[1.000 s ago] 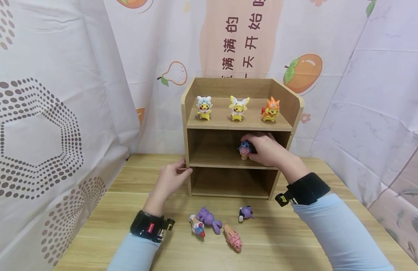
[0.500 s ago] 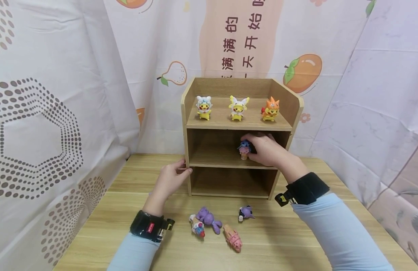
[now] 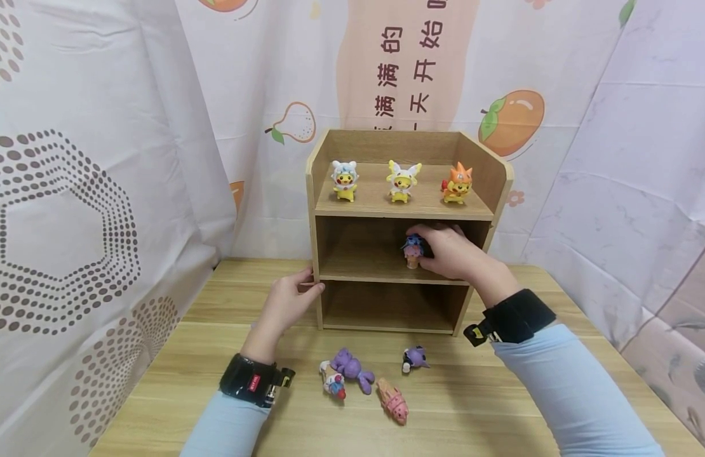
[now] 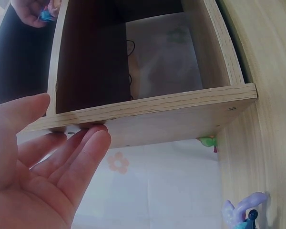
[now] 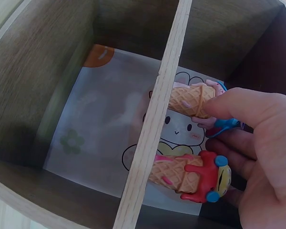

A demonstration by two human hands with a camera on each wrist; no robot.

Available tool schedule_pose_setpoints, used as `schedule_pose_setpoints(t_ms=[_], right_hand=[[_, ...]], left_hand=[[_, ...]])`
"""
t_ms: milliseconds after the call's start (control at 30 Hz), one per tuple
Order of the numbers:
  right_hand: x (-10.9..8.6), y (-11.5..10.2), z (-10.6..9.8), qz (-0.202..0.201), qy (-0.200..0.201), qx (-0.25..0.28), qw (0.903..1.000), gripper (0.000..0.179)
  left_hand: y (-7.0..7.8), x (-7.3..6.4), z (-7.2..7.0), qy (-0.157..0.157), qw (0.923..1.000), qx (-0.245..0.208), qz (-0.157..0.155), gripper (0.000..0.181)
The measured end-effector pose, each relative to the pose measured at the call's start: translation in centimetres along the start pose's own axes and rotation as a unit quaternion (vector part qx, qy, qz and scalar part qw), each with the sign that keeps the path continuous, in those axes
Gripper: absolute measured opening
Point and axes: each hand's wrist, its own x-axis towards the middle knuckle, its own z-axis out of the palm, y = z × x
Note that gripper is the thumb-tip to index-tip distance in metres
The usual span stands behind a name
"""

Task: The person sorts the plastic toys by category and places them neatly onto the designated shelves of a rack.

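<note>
My right hand (image 3: 449,251) reaches into the middle compartment of the wooden shelf unit (image 3: 387,279). Its thumb and fingers pinch an ice-cream-cone figurine (image 3: 412,255) with a blue and pink top, upright on the board. Beside it, the right wrist view shows a second cone figurine (image 5: 178,174) with a red top and yellow face, near my lower fingers; the head view hides it behind the hand. My left hand (image 3: 286,301) holds the unit's left side panel, thumb at the front edge (image 4: 148,105) and fingers against the outer face.
On the top board stand a white-hooded figurine (image 3: 345,181), a white-and-yellow one (image 3: 401,181) and an orange-hooded one (image 3: 458,183). Lying on the table are a purple figurine (image 3: 352,369), a white-and-red cone (image 3: 333,383), a pink cone (image 3: 394,403) and a purple-black figurine (image 3: 414,359).
</note>
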Motion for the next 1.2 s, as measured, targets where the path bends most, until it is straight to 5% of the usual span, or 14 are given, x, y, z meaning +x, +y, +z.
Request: schedule_pose_setpoints(t_ms=[533,1200], right_hand=[[-0.2,0.1,0.0,-0.003,0.005,0.005,1.0000,0.056],[-1.9,-0.8,-0.7,-0.061,0.077,-0.001,0.9952,0.061]], left_hand=[[-0.1,0.0,0.1,0.002,1.0000,0.002,0.005,0.055],[-0.1,0.0,0.0,-0.001,1.0000,0.009,-0.002,0.058]])
